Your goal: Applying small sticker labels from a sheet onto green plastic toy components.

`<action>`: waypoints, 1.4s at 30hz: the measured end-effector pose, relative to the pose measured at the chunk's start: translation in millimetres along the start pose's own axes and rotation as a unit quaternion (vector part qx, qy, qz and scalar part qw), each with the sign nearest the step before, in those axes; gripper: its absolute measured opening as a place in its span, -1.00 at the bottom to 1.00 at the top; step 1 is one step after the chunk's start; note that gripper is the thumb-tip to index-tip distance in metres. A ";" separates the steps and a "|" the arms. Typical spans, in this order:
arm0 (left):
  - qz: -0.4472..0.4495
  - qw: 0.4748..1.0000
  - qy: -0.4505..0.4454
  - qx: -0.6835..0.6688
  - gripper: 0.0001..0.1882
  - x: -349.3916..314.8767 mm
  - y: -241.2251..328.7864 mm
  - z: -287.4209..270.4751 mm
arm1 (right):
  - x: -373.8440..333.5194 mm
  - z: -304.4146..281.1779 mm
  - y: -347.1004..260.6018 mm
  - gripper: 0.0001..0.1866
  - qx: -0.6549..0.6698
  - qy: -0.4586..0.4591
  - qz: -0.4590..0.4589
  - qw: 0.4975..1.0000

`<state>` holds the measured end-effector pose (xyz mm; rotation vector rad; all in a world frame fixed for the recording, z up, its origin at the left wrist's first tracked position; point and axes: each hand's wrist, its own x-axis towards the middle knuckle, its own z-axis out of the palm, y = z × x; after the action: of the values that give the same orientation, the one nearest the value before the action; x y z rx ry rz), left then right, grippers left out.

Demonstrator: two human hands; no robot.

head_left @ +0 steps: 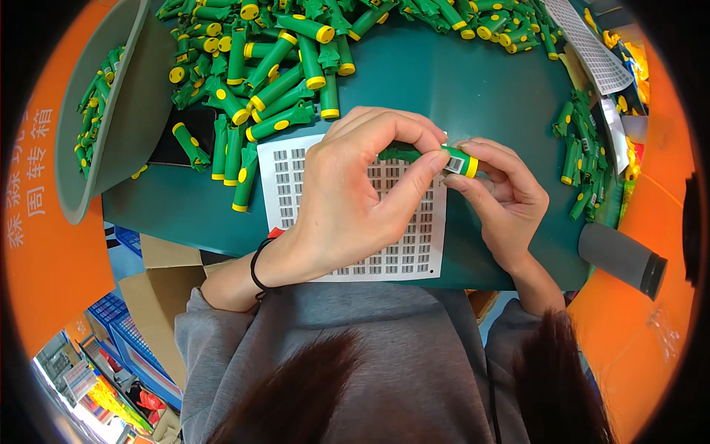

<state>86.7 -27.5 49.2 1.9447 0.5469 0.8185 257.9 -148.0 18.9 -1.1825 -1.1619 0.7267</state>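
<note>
Both hands hold one small green plastic tube with a yellow end cap (pixel 472 167) above the middle of the table. A white barcode label (pixel 454 164) shows on its side. My left hand (pixel 362 192) pinches the tube at the label with thumb and fingers, hiding much of its green body. Around the yellow end close the thumb and fingers of my right hand (pixel 506 194). Beneath my left hand lies a white sheet of barcode labels (pixel 281 185), partly covered by hand and wrist.
A heap of similar green tubes (pixel 277 63) covers the far left of the green table (pixel 473 81). More tubes (pixel 584 155) lie at the right edge. A grey-green tub (pixel 144 111) stands tilted at left, beside a dark flat object (pixel 181 137). A grey cylinder (pixel 621 259) lies at right.
</note>
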 end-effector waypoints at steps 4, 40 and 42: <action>0.008 1.000 0.005 0.013 -0.90 -0.1 0.0 1.7 | -1.0 -0.3 -1.3 -0.60 -0.009 0.006 0.006 1.000; 0.056 0.998 0.026 0.032 -0.90 1.2 -14.5 6.8 | -3.3 -0.8 6.7 -0.62 -0.017 0.032 0.037 0.999; 0.055 0.998 0.027 0.034 -0.89 0.9 -13.3 6.2 | -2.8 -0.1 5.3 -0.62 -0.006 0.034 0.042 0.999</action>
<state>91.2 -24.2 35.5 2.0334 0.5089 0.9361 257.9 -149.2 13.0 -1.2633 -1.0660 0.7388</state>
